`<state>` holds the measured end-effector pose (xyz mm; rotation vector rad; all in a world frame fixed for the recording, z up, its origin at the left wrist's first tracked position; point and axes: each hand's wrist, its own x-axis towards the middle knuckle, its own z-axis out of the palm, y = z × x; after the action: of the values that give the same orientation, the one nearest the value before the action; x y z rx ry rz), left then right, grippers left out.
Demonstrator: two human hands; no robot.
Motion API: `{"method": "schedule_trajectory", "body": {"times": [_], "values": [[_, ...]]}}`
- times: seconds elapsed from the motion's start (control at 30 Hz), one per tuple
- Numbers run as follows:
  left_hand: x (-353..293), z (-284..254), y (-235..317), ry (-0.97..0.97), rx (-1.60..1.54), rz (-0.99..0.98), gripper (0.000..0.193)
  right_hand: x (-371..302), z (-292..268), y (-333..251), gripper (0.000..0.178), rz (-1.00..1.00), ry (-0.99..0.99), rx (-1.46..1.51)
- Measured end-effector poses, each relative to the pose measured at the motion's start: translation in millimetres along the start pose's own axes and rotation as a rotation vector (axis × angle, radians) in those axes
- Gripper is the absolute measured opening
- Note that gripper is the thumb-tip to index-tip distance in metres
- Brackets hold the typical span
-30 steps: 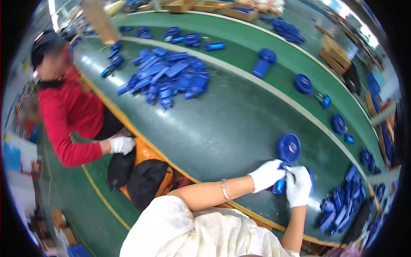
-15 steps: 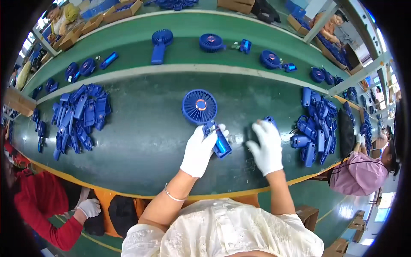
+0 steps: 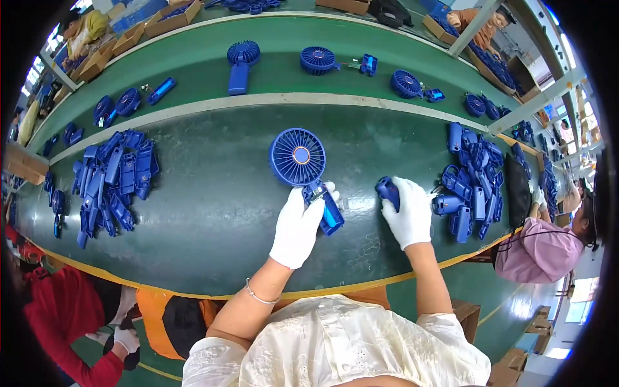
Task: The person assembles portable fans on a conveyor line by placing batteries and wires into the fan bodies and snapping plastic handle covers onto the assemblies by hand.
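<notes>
1. Casings, blue, heaped at nine o'clock on the tabletop.
2. Left hand, closed around the open handle of a fan, its round head at twelve o'clock.
3. Right hand, half-curled, gripping a blue shell at its ten o'clock.

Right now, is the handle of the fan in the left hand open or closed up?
Open: the handle shows a shiny blue cylinder uncovered inside it.

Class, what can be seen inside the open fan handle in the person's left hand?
Inside the handle lies a shiny blue cylinder. The left hand covers part of the handle; whatever is beneath it cannot be seen.
</notes>
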<state>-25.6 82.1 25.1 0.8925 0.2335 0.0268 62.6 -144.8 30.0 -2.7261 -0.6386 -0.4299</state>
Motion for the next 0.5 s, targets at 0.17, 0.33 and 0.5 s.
{"method": "schedule_trajectory", "body": {"times": [0.17,0.33,0.5], "values": [[1.7,-4.3,-2.2,0.005,0.038,0.036,0.04,-5.8,-16.2,-6.6,0.064,0.046,-0.145,0.039],[-1.4,1.8,-2.8,-0.007,0.12,0.057,0.041,-9.2,-18.5,-13.1,0.052,-0.03,-0.119,0.051],[-0.3,-0.7,-5.9,0.031,0.286,0.111,0.038,-2.2,-18.5,-66.8,0.049,-0.12,0.012,0.429]]}}
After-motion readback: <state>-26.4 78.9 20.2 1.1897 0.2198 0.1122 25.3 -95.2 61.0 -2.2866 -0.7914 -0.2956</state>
